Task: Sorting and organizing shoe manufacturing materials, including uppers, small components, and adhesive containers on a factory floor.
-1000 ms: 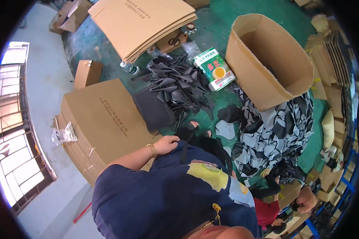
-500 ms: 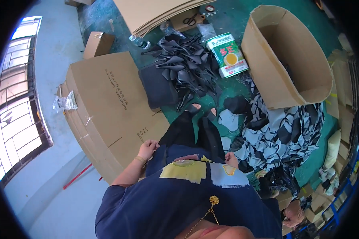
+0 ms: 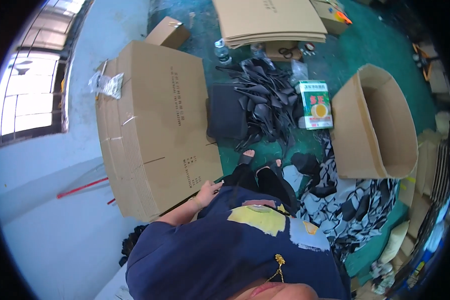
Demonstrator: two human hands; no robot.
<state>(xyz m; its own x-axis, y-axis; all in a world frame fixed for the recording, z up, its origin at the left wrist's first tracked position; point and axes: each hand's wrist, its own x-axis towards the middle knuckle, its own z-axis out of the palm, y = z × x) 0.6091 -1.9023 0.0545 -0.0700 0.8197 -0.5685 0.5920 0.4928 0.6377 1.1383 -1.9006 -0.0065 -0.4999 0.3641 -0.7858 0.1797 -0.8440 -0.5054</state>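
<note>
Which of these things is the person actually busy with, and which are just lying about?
In hand:
left hand, resting at the edge of the flat boxes

Lying about:
open box
black pieces
green packet
bottle
far flat boxes

The right hand is out of view.

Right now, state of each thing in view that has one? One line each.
left hand: open, resting at the edge of the flattened box stack
right hand: not in view
flattened box stack: folded flat, piled by the left hand
open carton: open, tipped on its side, inside looks empty
second flat cardboard stack: folded flat, lying at the top
dark cut pieces: loose heap on the green floor
green packet: lying flat, closed
</note>
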